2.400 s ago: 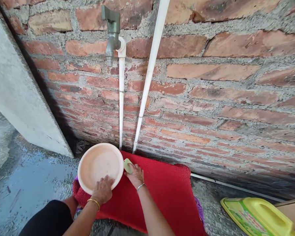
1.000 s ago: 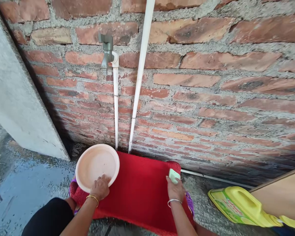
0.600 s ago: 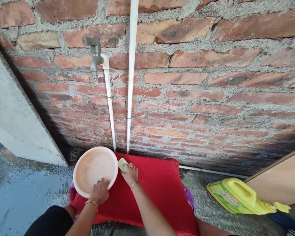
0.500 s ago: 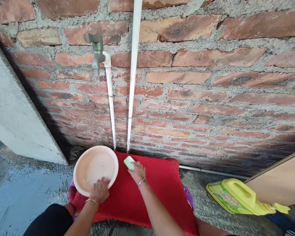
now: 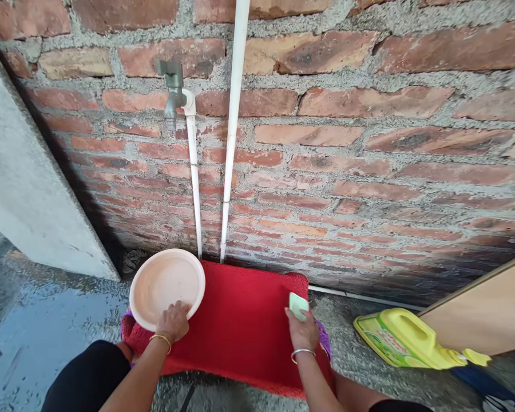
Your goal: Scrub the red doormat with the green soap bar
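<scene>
Rough brick wall (image 5: 309,166), wet floor (image 5: 55,326).

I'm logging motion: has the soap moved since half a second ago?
Yes: the soap went right, away from the tall pipe, over the red cloth.

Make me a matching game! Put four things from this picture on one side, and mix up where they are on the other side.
Things:
1. basin
2. pale green bar
3. yellow bottle
4. tap

Places:
A. on the brick wall, beside the white pipes
B. in the right hand, above the red cloth
C. on the floor, to the right of the red cloth
D. at the left end of the red cloth, with the left hand on its rim

Right pairs: 1-D, 2-B, 3-C, 4-A
</scene>
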A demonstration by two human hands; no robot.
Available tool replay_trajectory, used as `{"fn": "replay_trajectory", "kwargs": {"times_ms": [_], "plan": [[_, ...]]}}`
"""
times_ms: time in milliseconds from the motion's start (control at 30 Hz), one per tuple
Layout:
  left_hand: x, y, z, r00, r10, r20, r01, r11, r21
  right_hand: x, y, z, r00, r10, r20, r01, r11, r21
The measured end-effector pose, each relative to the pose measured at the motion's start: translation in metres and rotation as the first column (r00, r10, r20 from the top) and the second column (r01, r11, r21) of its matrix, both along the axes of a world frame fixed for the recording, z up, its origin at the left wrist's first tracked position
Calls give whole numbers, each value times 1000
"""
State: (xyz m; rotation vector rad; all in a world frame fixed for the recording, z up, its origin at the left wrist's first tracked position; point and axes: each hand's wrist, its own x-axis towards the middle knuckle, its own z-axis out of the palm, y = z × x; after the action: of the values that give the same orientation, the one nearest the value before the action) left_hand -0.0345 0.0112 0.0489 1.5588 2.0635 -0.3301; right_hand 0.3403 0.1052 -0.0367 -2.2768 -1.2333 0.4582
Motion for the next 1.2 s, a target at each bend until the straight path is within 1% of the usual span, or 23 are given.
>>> {"fn": "replay_trajectory", "kwargs": {"times_ms": [33, 67, 133, 200, 267, 333, 367, 400, 433, 467, 500, 567, 667, 733, 800, 867, 933, 967, 1000, 1067, 1100, 1133, 1200], "plan": [[0, 0, 0, 1000, -2, 0, 2, 1000, 2, -20, -2, -1, 999, 52, -11, -52, 999, -2], [0, 0, 0, 1000, -5, 2, 5, 1000, 4, -44, -4, -1, 995, 96, -20, -96, 995, -28], [-1, 0, 0, 1000, -5, 9, 5, 1000, 8, -99, -8, 2, 962, 266, -55, -268, 963, -34], [-1, 1, 0, 1000, -5, 9, 5, 1000, 10, -152, -13, 9, 904, 423, -71, -426, 904, -46], [-1, 1, 1, 1000, -14, 11, 14, 1000, 14, -195, -17, 18, 834, 550, -51, -552, 829, -92], [-1, 2, 2, 1000, -22, 17, 22, 1000, 12, -222, -19, 28, 765, 644, -12, -636, 752, -174], [-2, 2, 3, 1000, -25, 19, 24, 1000, 10, -228, -19, 32, 734, 679, 6, -661, 717, -219], [-2, 2, 2, 999, -27, 19, 27, 1000, 11, -230, -18, 36, 709, 705, 25, -677, 690, -257], [-2, 2, 2, 999, -30, 18, 30, 999, 11, -228, -17, 39, 692, 721, 43, -683, 672, -286], [-3, 2, 1, 999, -33, 17, 33, 999, 12, -221, -15, 41, 687, 724, 62, -677, 668, -308], [-3, 2, -1, 999, -32, 15, 32, 999, 13, -210, -13, 42, 693, 716, 81, -661, 677, -324], [-4, 0, -5, 1000, -22, 14, 22, 1000, 13, -180, -10, 42, 735, 668, 117, -601, 721, -345], [-4, -2, -10, 1000, 0, 19, 0, 1000, 13, -116, -10, 37, 837, 529, 141, -460, 818, -345], [-4, -3, -11, 1000, 5, 25, -6, 1000, 20, -68, -13, 33, 912, 386, 140, -330, 891, -311], [-4, -4, -11, 1000, 4, 28, -5, 999, 36, -23, -19, 28, 967, 212, 142, -169, 949, -268], [-4, -4, -9, 999, -6, 37, 4, 999, 52, 12, -26, 23, 988, 66, 137, -31, 969, -245], [-5, -4, -7, 999, -13, 44, 10, 998, 60, 27, -32, 18, 994, -36, 104, 56, 978, -199], [-5, -4, -6, 999, -14, 44, 12, 998, 61, 26, -35, 15, 996, -48, 76, 60, 985, -160], [-5, -4, -5, 999, -14, 41, 12, 998, 59, 19, -37, 13, 999, -22, 48, 27, 993, -114], [-5, -4, -3, 999, -16, 31, 14, 998, 53, -13, -44, 10, 992, 127, 19, -126, 991, -39], [-5, -3, -3, 999, -19, 27, 18, 999, 50, -35, -48, 9, 976, 219, 17, -219, 976, -18], [-5, -3, -3, 999, -23, 24, 22, 999, 46, -60, -52, 10, 953, 302, 23, -302, 953, -25], [-5, -3, -2, 999, -30, 17, 30, 999, 40, -109, -61, 12, 881, 473, 17, -472, 880, -59]]}}
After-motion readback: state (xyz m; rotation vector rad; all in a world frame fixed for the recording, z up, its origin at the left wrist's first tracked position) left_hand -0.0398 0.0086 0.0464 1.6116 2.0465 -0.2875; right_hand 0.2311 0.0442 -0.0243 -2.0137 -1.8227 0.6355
